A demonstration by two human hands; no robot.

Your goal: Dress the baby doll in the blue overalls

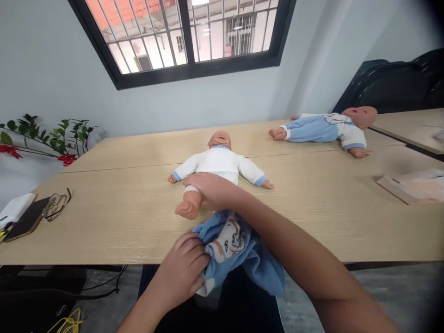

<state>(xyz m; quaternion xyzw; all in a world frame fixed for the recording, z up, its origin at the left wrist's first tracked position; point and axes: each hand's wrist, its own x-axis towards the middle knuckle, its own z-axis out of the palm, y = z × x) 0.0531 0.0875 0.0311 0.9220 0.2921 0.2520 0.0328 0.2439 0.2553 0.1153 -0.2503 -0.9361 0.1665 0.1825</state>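
Observation:
On the table a baby doll lies on its back in a white top with blue cuffs and collar, arms spread. My right hand is closed over its hips and upper leg, and one bare foot shows beside my fingers. The other leg is mostly hidden by my hand and the cloth. My left hand grips the edge of a blue fleecy doll garment with a white embroidered animal face. That garment bunches at the table's front edge and hangs over my lap, below my right forearm.
A second doll in blue trousers lies back right. Near the right edge is a flat box. Eyeglasses, a dark notebook and a white device sit at left. A leafy plant stands beyond the table's left end.

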